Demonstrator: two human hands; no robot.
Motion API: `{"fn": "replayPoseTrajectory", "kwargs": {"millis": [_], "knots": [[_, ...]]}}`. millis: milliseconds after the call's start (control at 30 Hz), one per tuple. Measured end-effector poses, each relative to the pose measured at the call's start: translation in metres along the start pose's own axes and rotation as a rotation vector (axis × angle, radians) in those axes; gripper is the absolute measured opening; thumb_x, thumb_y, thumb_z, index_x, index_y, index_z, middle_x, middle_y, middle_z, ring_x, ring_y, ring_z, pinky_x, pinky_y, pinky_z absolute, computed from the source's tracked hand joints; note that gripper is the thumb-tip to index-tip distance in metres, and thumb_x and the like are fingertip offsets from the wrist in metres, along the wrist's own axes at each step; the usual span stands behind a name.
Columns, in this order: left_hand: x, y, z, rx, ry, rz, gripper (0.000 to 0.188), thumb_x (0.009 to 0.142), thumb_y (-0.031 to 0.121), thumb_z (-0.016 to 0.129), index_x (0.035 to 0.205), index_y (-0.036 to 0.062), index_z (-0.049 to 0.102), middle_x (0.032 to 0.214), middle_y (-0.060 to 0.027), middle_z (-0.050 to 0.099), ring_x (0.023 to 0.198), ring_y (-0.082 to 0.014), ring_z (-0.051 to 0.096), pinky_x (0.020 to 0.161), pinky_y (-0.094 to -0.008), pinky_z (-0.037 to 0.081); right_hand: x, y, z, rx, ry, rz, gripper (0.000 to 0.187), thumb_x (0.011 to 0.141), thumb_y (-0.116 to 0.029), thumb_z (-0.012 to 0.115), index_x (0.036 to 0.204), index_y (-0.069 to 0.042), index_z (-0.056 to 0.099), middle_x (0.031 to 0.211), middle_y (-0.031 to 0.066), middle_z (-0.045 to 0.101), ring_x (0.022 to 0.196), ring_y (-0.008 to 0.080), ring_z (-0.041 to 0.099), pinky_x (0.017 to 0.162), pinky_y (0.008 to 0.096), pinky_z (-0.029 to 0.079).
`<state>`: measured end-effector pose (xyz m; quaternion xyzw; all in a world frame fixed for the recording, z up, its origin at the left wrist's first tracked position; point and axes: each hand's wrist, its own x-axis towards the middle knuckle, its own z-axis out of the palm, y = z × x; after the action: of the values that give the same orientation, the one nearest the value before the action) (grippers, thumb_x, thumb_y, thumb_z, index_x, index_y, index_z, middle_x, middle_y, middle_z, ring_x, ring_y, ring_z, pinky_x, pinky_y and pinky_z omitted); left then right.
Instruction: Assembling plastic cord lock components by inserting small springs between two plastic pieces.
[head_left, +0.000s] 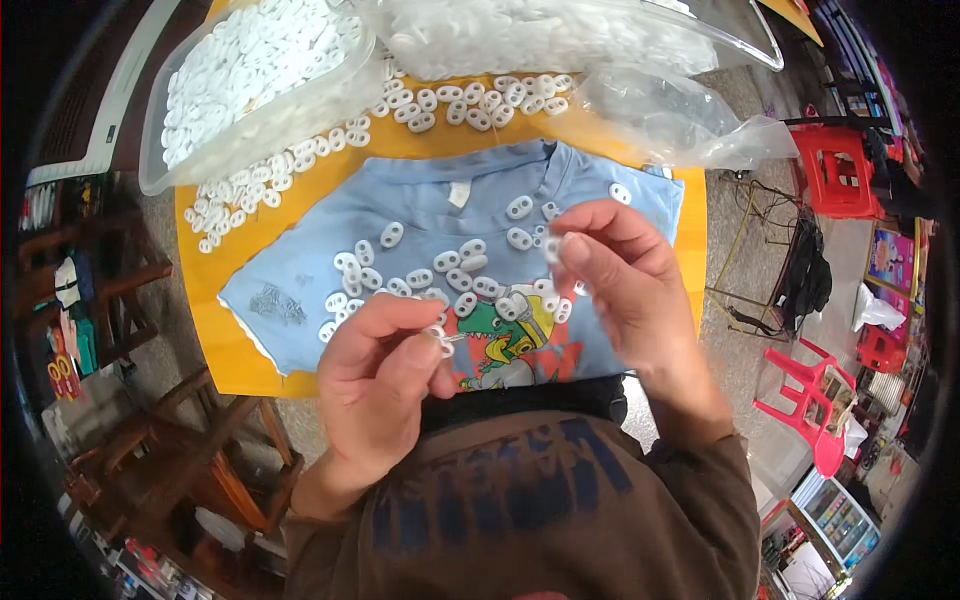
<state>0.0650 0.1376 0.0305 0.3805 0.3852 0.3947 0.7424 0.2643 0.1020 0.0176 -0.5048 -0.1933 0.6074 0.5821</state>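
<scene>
Between the thumb and forefinger of my left hand (375,385) is a white oval plastic piece with two holes (446,348); a thin metal pin seems to stick out of it. My right hand (630,285), raised over the cloth's right side, pinches another small white piece (552,250), partly hidden by the fingertips. Below both hands a light blue T-shirt (400,200) with a cartoon print lies spread out. Several loose white two-hole pieces (420,279) are scattered on it. Toward its left side sits a small heap of grey metal pins (277,303).
A yellow board (235,345) lies under the shirt. At the back left stands a clear tub (160,175) full of white pieces, with a second clear container (600,50) beside it. A clear plastic bag (680,125) rests at the right. Red stools (835,172) stand farther right.
</scene>
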Motion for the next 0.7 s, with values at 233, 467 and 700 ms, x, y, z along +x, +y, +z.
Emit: {"fn": "replayPoseTrajectory", "kwargs": {"millis": [233,467,700], "knots": [[-0.001,-0.001,0.005,0.005,-0.109,0.056,0.014,0.085,0.002,0.052,0.097,-0.0016,0.057,0.079,-0.0056,0.051,0.057,-0.0099,0.051,0.053,-0.0202,0.042,-0.016,0.002,0.029,0.39,-0.149,0.204,0.018,0.087,-0.011,0.058,0.102,-0.002,0.059,0.097,0.0062,0.062,0.08,0.0115,0.059,0.067,0.0254,0.049],[-0.003,-0.005,0.004,-0.031,-0.051,0.095,0.013,0.085,0.006,0.055,0.097,-0.0007,0.056,0.08,-0.0062,0.053,0.057,-0.0098,0.05,0.052,-0.0199,0.041,-0.019,0.003,0.03,0.231,-0.159,0.139,0.02,0.085,-0.006,0.058,0.105,-0.001,0.058,0.095,0.0051,0.062,0.082,0.0101,0.059,0.071,0.0232,0.047],[-0.003,-0.005,0.007,-0.068,-0.084,0.098,0.014,0.085,0.005,0.054,0.098,-0.0008,0.056,0.081,-0.0062,0.053,0.057,-0.0094,0.05,0.052,-0.0196,0.041,-0.021,0.014,0.025,0.128,-0.194,-0.016,0.017,0.085,-0.003,0.058,0.101,-0.001,0.053,0.091,0.0027,0.058,0.083,0.0079,0.056,0.072,0.0215,0.045]]}}
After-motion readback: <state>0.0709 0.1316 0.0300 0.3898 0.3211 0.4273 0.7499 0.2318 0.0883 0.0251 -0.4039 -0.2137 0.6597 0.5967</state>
